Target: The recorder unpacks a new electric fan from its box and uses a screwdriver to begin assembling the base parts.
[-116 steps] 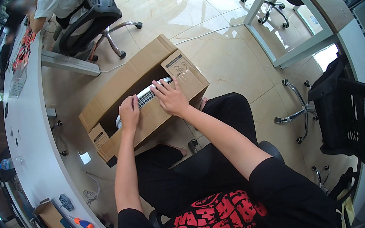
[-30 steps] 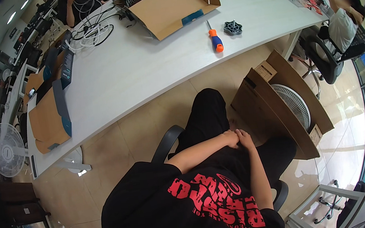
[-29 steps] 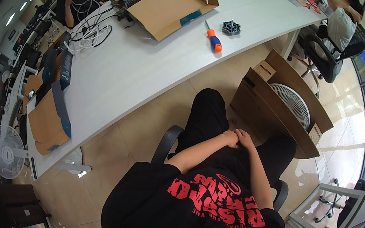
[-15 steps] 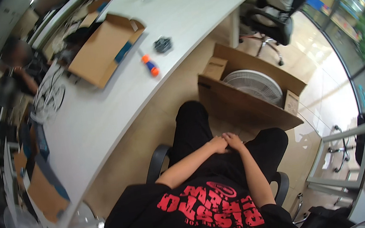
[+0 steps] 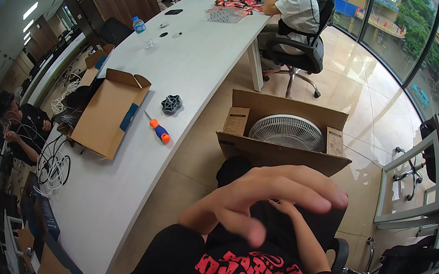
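Observation:
My left hand (image 5: 270,188) is raised close to the view, its fingers stretched and the thumb apart, with nothing in it. Behind it, my right hand (image 5: 284,207) rests low over my lap; its fingers are mostly hidden. Beyond my knees, an open cardboard box (image 5: 282,153) on the floor holds a white round fan grille (image 5: 288,132). To the left, on the white table (image 5: 127,193), lie an orange and blue screwdriver (image 5: 159,130) and a dark grey lobed, knob-like part (image 5: 171,104). Neither hand touches these.
A shallow open cardboard box (image 5: 106,116) and white cables (image 5: 52,170) lie on the table's left side. A water bottle (image 5: 142,32) stands farther back. One person sits in an office chair (image 5: 305,53) at the far right; another sits at the left.
My hands, together over my lap before, have come apart. My left hand has risen towards the view and opened; the right stays low. The view has tilted up, showing more of the room.

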`<state>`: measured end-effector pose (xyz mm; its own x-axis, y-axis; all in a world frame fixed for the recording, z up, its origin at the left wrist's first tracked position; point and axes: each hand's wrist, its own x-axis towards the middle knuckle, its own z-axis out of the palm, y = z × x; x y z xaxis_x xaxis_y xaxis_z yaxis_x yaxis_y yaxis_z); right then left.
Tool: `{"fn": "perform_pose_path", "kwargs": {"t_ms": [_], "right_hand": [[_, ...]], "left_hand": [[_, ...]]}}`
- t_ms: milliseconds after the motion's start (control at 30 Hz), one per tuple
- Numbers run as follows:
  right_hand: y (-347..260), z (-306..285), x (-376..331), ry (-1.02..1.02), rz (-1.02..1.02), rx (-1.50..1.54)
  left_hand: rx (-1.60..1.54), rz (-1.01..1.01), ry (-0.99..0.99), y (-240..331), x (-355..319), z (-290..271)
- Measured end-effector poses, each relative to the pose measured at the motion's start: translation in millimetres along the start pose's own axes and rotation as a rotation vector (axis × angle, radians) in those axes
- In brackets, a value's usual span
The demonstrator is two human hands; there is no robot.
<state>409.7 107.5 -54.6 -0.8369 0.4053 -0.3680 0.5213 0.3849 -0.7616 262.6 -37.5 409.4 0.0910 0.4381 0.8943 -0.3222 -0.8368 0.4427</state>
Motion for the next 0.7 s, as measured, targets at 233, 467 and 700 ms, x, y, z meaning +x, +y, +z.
{"fn": "perform_pose_path", "kwargs": {"t_ms": [233, 467, 700], "right_hand": [[-9, -7, -10, -0.056, 0.037, -0.027], [46, 20, 15, -0.077, 0.121, -0.138], [9, 16, 10, -0.142, -0.006, -0.076]], "left_hand": [[-0.030, 0.367, -0.239, 14, 51, 35], [0.126, 0.404, -0.199, 17, 47, 49], [0.289, 0.432, -0.111, 44, 30, 63]]}}
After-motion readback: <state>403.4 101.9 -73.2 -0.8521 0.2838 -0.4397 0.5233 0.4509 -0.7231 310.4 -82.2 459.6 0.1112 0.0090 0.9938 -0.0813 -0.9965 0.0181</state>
